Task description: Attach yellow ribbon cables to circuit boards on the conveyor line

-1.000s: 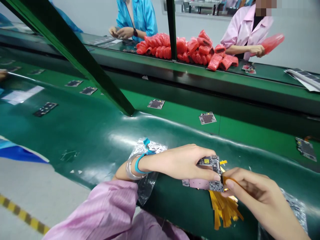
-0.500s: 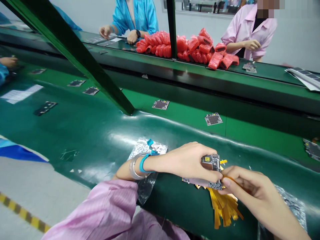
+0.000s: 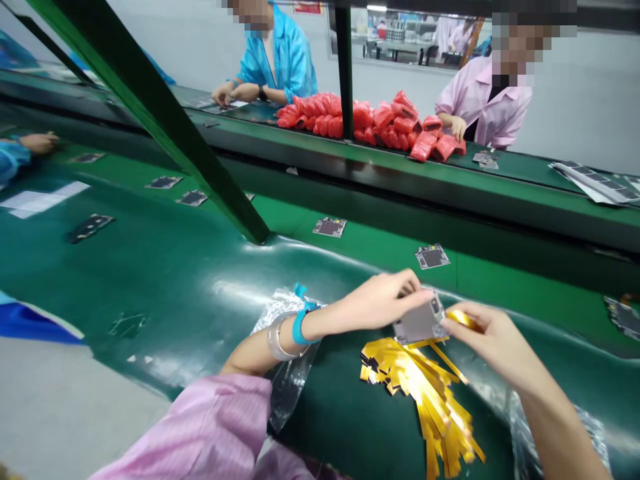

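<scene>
Circuit board [image 3: 419,323]: tilted above gold strips [image 3: 436,403]
Left hand [image 3: 379,300]: grip clamped on circuit board
Right hand [image 3: 486,328]: grip pinching a gold ribbon [image 3: 461,318]

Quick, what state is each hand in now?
Left hand: closed, holding a thin grey rectangular circuit board.
Right hand: closed, pinching a shiny gold flexible strip.

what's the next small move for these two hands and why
Probably tilt the circuit board slightly to check its edge: the left hand grips it, the right hand pinches a golden strip right beside that edge, and from this view I can't tell whether the strip is joined to it.
</scene>
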`<state>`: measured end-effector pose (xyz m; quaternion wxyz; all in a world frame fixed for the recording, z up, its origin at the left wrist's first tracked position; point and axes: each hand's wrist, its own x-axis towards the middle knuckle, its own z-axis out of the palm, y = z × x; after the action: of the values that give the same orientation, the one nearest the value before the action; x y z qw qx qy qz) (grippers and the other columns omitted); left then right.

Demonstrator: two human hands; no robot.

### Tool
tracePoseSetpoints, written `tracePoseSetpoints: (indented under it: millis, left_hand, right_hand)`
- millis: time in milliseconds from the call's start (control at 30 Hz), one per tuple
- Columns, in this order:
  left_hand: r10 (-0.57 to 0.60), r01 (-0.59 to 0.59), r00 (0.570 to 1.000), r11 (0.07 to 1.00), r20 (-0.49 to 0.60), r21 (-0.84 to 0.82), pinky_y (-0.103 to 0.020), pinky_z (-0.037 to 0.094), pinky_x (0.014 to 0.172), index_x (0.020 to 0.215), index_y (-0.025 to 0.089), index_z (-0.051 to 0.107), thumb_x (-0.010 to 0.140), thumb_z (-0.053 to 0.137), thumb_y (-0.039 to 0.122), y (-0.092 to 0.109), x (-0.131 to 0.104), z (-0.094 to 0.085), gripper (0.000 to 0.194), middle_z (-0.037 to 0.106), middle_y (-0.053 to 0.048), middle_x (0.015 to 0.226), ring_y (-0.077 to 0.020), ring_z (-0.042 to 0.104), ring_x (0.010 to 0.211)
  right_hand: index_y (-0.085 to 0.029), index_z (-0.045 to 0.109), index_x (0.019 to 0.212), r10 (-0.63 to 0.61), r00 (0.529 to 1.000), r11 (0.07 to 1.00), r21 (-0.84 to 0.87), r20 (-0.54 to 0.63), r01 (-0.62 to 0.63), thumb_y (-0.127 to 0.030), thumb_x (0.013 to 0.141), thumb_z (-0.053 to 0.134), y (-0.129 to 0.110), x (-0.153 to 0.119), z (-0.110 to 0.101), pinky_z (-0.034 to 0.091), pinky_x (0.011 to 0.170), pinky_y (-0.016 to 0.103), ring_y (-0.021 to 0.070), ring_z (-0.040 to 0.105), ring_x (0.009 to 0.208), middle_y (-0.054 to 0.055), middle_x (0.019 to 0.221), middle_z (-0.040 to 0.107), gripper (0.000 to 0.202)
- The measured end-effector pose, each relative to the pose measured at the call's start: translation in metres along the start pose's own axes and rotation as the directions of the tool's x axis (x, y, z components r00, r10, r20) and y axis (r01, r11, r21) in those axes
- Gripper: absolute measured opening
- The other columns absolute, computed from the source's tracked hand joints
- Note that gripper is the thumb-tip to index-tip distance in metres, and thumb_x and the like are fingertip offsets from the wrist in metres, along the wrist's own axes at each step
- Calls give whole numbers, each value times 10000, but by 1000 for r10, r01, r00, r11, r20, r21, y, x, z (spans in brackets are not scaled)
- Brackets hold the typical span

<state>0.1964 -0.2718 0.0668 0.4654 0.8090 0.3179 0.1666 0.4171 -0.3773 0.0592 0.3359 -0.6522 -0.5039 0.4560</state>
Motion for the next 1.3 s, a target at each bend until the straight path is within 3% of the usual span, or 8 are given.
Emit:
tracePoseSetpoints:
  millis: [233,433,533,633,767,900,1100,1300]
  left_hand:
    - [-116,254,862,942,-494,221,-378,455,1069,1163,162,624,1005,519,376,-96,64,-71,285,671,-145,1270,-262,619,1204]
    - [-232,445,814,838,-532,315,-551,277,1178,1383,186,546,941,601,371,-165,63,-115,483,455,-192,1569,-368,282,1515]
    - [-265,440,862,815,-433,377,-562,261,1164,1400,247,559,917,661,410,-186,60,-119,520,492,-149,1563,-373,292,1506]
    - [-259,421,886,798,-385,431,-550,243,1165,1390,251,568,930,671,384,-196,62,-119,490,510,-145,1532,-359,364,1448]
    - [-248,421,887,779,-390,464,-541,288,1124,1302,179,598,866,766,390,-196,64,-117,513,507,-203,1449,-402,404,1368]
    - [-215,420,871,792,-442,443,-517,343,1071,1189,135,581,740,878,386,-186,63,-116,594,515,-241,1394,-427,415,1318]
    - [-77,239,898,912,-432,334,-326,452,903,987,179,598,879,707,230,-146,65,-110,162,727,-92,1054,-239,647,1010]
    - [59,25,912,980,-406,200,-259,474,820,1012,175,645,872,722,301,-82,54,-83,203,765,-51,1009,-200,706,967]
  right_hand:
    - [-233,701,958,-12,879,999,22,-476,26,-664,752,755,44,48,-83,641,833,445,337,781,920,107,958,785,481]
    - [-267,649,965,-58,712,955,-247,-700,-165,-571,809,696,62,50,-121,345,1066,759,544,500,1350,181,979,745,344]
    - [-245,667,923,-91,822,912,-378,-562,-157,-530,865,648,51,43,-105,337,1080,718,525,573,1259,191,1019,753,291]
    - [-232,723,1031,-127,974,903,-428,-188,35,-458,934,627,32,32,-56,505,993,482,349,711,1075,120,1096,780,263]
    - [-250,763,954,-149,954,881,-403,260,247,-297,944,660,18,13,27,555,785,323,217,736,864,23,958,786,114]
    - [-213,733,955,-163,911,828,-450,379,335,-200,917,711,29,4,73,499,882,394,277,681,1010,79,1042,746,46]
    - [-222,619,811,-142,895,782,-507,423,363,-161,945,642,42,13,80,440,882,417,263,654,947,53,943,719,149]
    - [-232,617,927,-87,903,802,-508,421,315,-167,963,568,41,12,81,434,898,425,234,659,873,29,874,721,90]
